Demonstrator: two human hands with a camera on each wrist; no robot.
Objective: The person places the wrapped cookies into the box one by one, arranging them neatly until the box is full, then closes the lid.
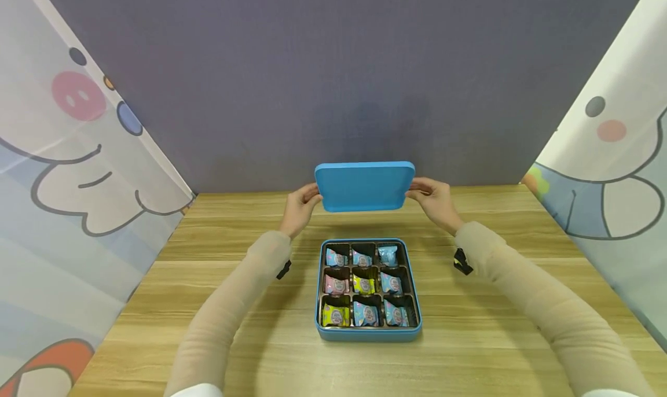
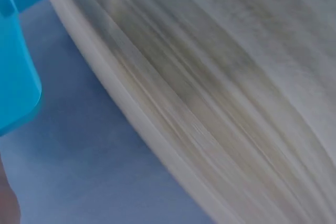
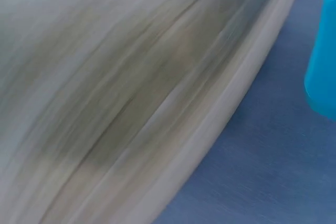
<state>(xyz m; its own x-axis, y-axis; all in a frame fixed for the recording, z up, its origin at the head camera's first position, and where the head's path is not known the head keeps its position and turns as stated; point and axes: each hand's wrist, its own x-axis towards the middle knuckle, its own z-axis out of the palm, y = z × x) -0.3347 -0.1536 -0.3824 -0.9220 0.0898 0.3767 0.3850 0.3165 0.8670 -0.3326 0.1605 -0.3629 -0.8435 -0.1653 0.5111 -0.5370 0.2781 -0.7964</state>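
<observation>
Both hands hold up a blue lid behind an uncovered blue tin, the lid tilted so its inner side faces the head camera. My left hand pinches the lid's left edge between thumb and fingers. At the opposite edge, my right hand grips it the same way. The tin stands on the table with a dark divided tray inside. Each compartment holds a small wrapped sweet, such as a yellow one, a pink one and a blue one. Parts of the blue lid show in both wrist views.
The wood-grain table runs back to a dark grey panel. Curtains printed with cartoon animals hang at the left and right. A dark wrist device shows beside the right sleeve.
</observation>
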